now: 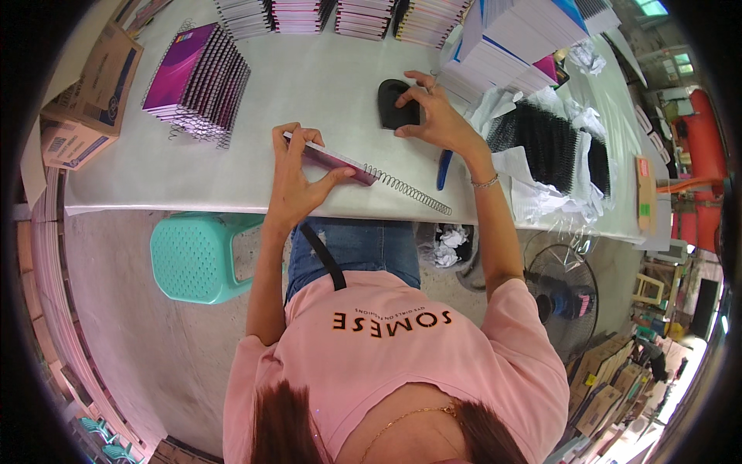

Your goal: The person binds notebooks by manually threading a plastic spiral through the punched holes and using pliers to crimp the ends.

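My left hand (297,174) is closed round a thin purple-covered notebook (340,164), held on edge just above the near part of the table. A dark wire spiral coil (413,193) runs out of the notebook's right end and slants down toward the table's front edge. My right hand (440,116) is bent with thumb and fingers apart. Its thumb and forefinger tips rest on or just over a black rounded pad-like thing (392,108), whose kind I cannot make out. Blue-handled pliers or a similar tool (444,170) lie below my right wrist, partly hidden.
Purple spiral notebooks (189,77) are stacked at left, near a cardboard box (97,93). More bound stacks (363,17) line the far side. At right stand piles of unbound pages (502,54) and black coils (533,139) among crumpled paper. A green stool (193,259) and a fan (564,298) are below.
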{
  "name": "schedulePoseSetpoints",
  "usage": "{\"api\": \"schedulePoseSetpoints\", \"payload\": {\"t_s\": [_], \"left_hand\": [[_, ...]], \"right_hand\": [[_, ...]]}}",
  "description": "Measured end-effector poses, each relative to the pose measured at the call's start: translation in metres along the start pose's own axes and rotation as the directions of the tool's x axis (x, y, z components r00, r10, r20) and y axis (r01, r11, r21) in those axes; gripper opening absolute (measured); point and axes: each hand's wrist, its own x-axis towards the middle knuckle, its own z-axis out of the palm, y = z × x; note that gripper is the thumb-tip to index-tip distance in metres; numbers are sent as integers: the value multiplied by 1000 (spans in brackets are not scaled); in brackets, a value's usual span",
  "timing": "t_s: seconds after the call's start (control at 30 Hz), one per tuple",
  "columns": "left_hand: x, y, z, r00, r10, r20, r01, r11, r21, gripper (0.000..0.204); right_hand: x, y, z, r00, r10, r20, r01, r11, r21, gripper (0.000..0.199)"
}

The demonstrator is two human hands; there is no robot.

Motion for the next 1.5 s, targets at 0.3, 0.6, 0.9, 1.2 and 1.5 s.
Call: {"api": "schedulePoseSetpoints", "payload": {"t_s": [0.3, 0.6, 0.9, 1.2, 1.5], "left_hand": [[0, -4, 4, 1000, 0, -31, -1, 1000, -21, 64], [2, 0, 3, 1000, 21, -21, -22, 999, -25, 65], [-2, -20, 20, 997, -59, -39, 48, 968, -245, 85], [-3, -22, 26, 1000, -3, -24, -3, 969, -248, 96], [-5, -22, 28, 996, -91, 9, 88, 919, -385, 102]], "right_hand": [[-30, -44, -23, 882, -200, 426, -311, 433, 846, 52], [-36, -73, -16, 937, 322, 137, -343, 922, 178, 54], [-52, -60, -25, 933, 249, 260, -351, 789, 505, 61], [-52, -57, -33, 914, 219, 342, -385, 735, 558, 51], [-55, -75, -43, 878, 24, 479, -422, 514, 747, 35]]}}
